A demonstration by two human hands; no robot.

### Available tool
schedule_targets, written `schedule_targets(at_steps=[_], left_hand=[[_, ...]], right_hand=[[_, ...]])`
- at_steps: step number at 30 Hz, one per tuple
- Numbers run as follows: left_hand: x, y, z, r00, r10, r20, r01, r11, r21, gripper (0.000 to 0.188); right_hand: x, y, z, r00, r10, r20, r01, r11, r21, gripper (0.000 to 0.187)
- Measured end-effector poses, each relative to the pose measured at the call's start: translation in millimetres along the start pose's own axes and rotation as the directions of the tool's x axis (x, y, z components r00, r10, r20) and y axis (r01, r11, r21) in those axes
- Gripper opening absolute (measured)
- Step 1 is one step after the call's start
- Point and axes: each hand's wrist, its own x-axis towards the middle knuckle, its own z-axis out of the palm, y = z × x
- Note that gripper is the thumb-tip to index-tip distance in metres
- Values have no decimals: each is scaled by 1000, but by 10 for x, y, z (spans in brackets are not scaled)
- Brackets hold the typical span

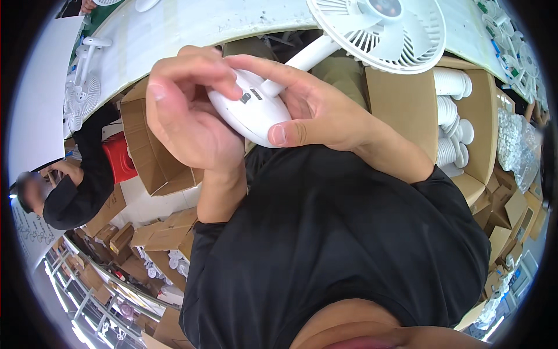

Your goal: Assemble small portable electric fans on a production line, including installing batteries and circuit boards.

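Observation:
A white desk fan [247,113] is tilted in front of my chest, its oval base toward me and its round grille pointing away over the table. My right hand [322,110] is closed around the base, with the thumb pressed on its near edge and the fingers behind the stem. My left hand [189,107] curls about the base's left side, slightly blurred. One of its fingertips lies beside a small dark switch or socket on the base. The palm side of the base is hidden.
A white table [244,17] runs along the far side, with more fans [84,93] at left and others [517,52] at right. An open carton [157,151] stands at left; another carton [401,110] at right holds white round parts [450,116]. A co-worker [81,192] is at left.

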Motion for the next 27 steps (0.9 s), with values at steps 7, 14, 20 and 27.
schedule_targets(at_steps=[7,14,20,27], left_hand=[[-3,-8,-22,998,64,-14,-64,998,-17,46],[43,16,-11,999,-53,-9,51,986,-159,46],[-44,-67,-59,998,-36,48,47,968,-247,50],[-18,-43,-39,999,-30,30,34,990,-133,50]], right_hand=[[47,-195,25,992,127,20,-126,990,-69,83],[68,-62,-72,997,-75,19,78,976,-202,81],[9,-109,-38,997,62,35,-60,997,-56,91],[67,-25,-57,995,79,55,-71,988,-138,98]])
